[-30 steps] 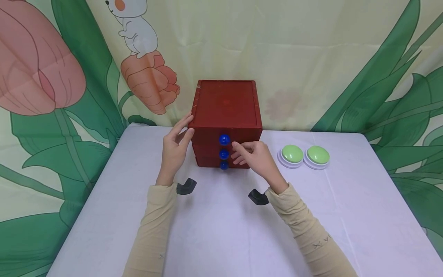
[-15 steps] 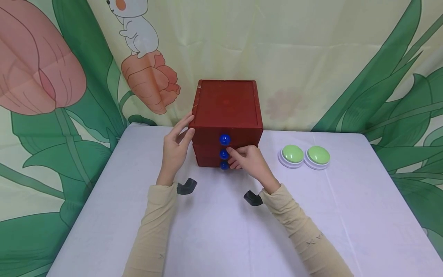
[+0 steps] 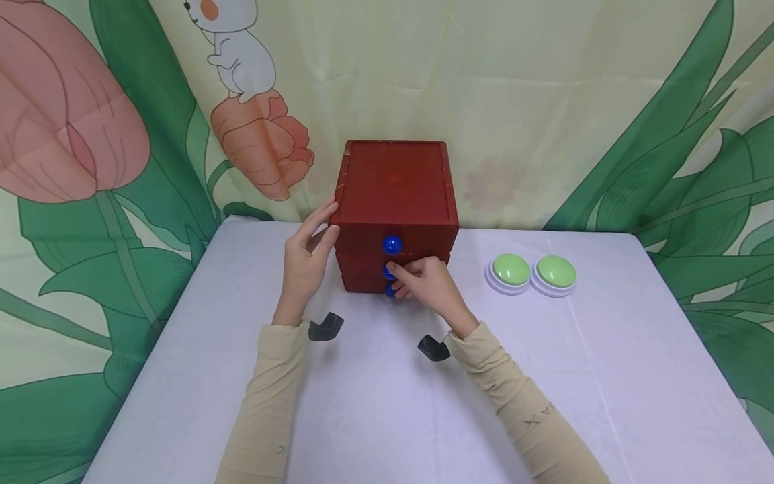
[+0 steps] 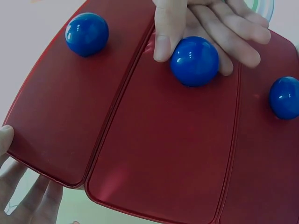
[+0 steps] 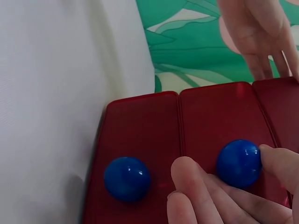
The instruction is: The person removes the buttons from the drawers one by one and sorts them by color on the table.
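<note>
Right hand (image 3: 428, 286) pinched the middle blue knob (image 4: 194, 61) of the red cabinet (image 3: 396, 181)

Far to the left of the cabinet, the patterned curtain (image 3: 387, 81) bore a large pink tulip among green leaves; closer to the cabinet's left, higher up, a printed white animal sat on a carrot; in front of the cabinet and to its left came the left sleeve (image 3: 256, 410), with a black bent piece (image 3: 326, 327) beside the wrist; the left hand (image 3: 305, 262) rested at the cabinet's upper left front corner, spread wide, its thumb at the front edge and its fairly straight fingers along the side.

The cabinet stood at the back of the white table (image 3: 363, 417), between the two hands; its three drawer fronts met at narrow seams, each with one round knob; the upper blue knob (image 3: 392, 245) was untouched; the middle one was held between the right hand's thumb and fingers, the hand narrowed around it from the right; the lower blue knob (image 3: 390, 290) sat just below those fingers, partly covered by them in the head view.

In front of the cabinet and to its right lay the right sleeve (image 3: 526, 410), with a second black bent piece (image 3: 434, 348) by the wrist; to the cabinet's right, two green buttons (image 3: 510, 269) on white bases sat side by side; beyond them the curtain showed more green leaves.
</note>
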